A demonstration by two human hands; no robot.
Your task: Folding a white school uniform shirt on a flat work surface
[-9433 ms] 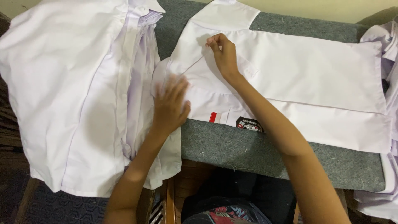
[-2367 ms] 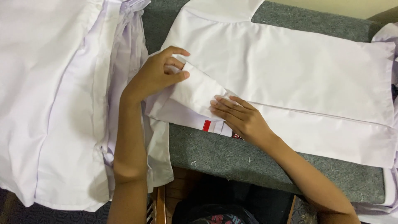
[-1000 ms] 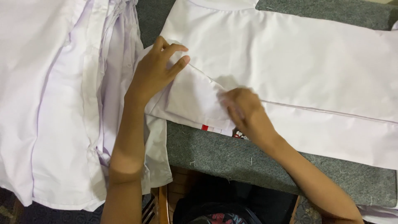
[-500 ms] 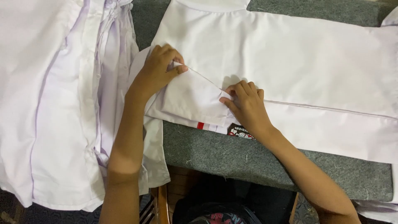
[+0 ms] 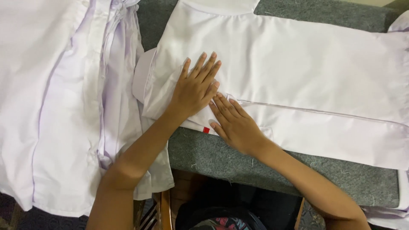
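Note:
A white shirt [image 5: 306, 81] lies spread flat on a grey padded table [image 5: 221, 157]. Its sleeve is folded in over the body, and a small red tag [image 5: 206, 130] peeks out at the near edge. My left hand [image 5: 194, 87] lies flat on the folded sleeve, palm down, fingers spread and pointing away from me. My right hand [image 5: 232, 121] presses flat on the cloth just to its right, fingers together and angled toward the left hand. Neither hand grips anything.
A stack of white shirts [image 5: 64, 102] fills the left side and hangs over the table's near edge. More white cloth [image 5: 400, 25] shows at the far right edge. Below the table are dark clothing and a wooden chair frame [image 5: 164, 211].
My left hand let go of the pinched sleeve edge and now lies flat on the folded sleeve. My right hand slid up beside it, palm down. The sleeve is folded flatter.

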